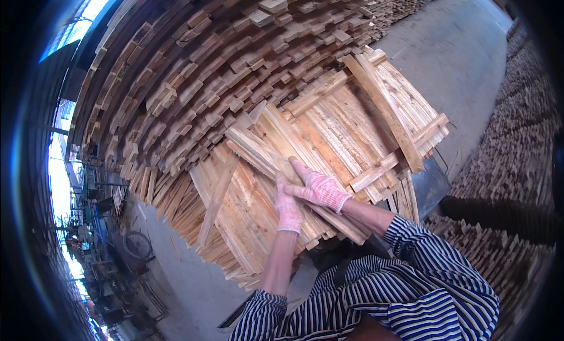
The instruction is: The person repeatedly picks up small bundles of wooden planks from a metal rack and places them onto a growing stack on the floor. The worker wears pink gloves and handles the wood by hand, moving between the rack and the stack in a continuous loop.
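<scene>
Head view: bundle of long pale rough-sawn wood slats (276, 159) lies diagonally atop low pile of same slats (352, 123), w/ tall stack of darker planks (205, 64) behind. Left hand (288, 207), pink-white knit glove, fingers curled round bundle's near edge. Right hand (319, 187), same glove, fingers spread flat, pressing on bundle top. No labels or signs visible.

Both hands, left hand (288, 209) beside right hand (319, 188), rest on slats (276, 156) atop a pile (346, 123); a taller stack (205, 64) stands behind, seemingly touching it.
</scene>
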The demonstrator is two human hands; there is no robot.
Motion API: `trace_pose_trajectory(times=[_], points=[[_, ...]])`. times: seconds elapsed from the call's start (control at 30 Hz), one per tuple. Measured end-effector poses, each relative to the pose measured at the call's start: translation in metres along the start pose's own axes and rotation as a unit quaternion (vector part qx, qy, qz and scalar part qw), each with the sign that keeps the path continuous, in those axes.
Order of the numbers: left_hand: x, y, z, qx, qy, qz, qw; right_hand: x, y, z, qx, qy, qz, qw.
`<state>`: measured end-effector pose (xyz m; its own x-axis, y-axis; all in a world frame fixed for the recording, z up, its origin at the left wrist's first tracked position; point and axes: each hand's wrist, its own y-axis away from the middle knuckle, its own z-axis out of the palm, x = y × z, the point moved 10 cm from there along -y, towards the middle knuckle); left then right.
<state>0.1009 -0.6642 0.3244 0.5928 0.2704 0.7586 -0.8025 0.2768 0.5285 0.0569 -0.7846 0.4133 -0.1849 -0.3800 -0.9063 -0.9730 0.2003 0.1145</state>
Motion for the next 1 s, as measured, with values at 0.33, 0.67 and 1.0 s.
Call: trace_pose_trajectory(times=[0.33,0.67,1.0], points=[[-0.029,-0.001,0.056,-0.077,0.07,-0.117,0.988,0.004,0.009,-0.053,0.033,0.086,0.081,0.992],[-0.032,-0.003,0.042,-0.071,0.07,-0.126,0.987,0.089,-0.018,-0.107,0.093,0.052,0.153,0.982],[-0.007,-0.021,-0.001,-0.04,0.012,-0.062,0.997,0.105,-0.08,-0.057,0.023,0.104,0.128,0.986]])
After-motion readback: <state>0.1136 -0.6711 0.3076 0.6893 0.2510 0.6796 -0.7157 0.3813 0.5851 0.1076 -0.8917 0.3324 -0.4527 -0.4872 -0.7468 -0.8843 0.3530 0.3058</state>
